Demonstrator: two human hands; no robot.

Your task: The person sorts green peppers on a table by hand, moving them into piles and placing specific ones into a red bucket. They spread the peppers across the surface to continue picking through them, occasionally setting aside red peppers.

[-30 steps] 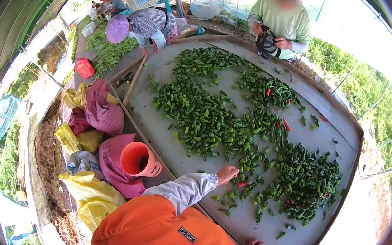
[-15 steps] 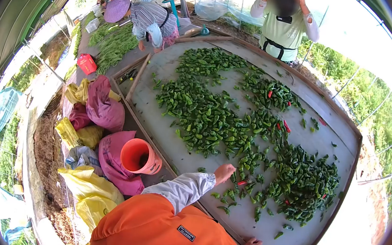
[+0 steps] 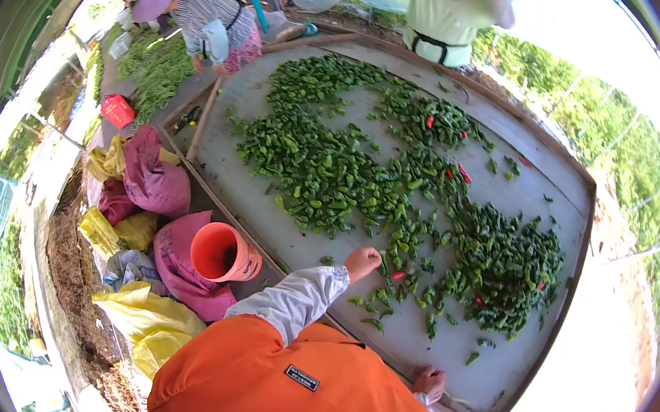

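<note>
A loose spread of green peppers (image 3: 325,177) covers much of the grey table (image 3: 293,254). My left hand (image 3: 362,264) is closed with the fingers curled together, over the table at the near side of the peppers. Whatever it may hold is hidden. Just beyond its fingers lies a red pepper (image 3: 398,275) among scattered green ones. My right hand (image 3: 430,383) rests at the table's near edge, fingers curled in; I cannot make out anything in it. Left of my left arm, an orange bucket (image 3: 247,263) stands tilted, its inside dark.
Pink sacks (image 3: 157,180) and yellow sacks (image 3: 149,324) lie left of the table. A wooden rim (image 3: 582,257) borders the tabletop. One person (image 3: 220,25) bends over long green produce (image 3: 159,75) at the back left; another person (image 3: 446,17) stands behind the table. A red container (image 3: 117,111) sits on the ground.
My view has shifted, so the scene sits further left and higher. My left hand has drawn slightly back from the nearby peppers. My right hand stays at the table edge.
</note>
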